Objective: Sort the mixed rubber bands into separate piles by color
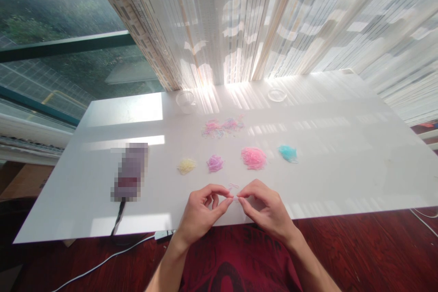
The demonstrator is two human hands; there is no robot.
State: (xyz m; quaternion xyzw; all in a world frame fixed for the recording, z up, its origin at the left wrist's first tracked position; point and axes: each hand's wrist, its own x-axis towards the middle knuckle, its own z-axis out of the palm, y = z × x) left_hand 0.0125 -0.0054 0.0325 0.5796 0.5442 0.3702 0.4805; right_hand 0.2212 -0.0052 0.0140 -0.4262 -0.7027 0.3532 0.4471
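Note:
Near the front edge of the white table, my left hand (204, 210) and my right hand (265, 205) meet almost tip to tip. Each pinches thumb and forefinger on a tiny pale pink rubber band, stretched in the small gap between them. Just beyond the fingertips lies a loose pink rubber band (233, 185). Past it sits a row of small rubber band piles: a yellow pile (186, 166), a purple pile (215, 163), a larger pink pile (253, 158) and a turquoise pile (288, 153). Farther back, a mixed-colour pile (222, 127) is spread loosely.
A clear round container (185, 99) and a clear round lid (277, 95) stand at the back of the white table (342, 159). A blurred-out object (130, 171) with a dark strap lies on the left. Curtains (232, 23) hang behind; a white cable (112, 258) runs below.

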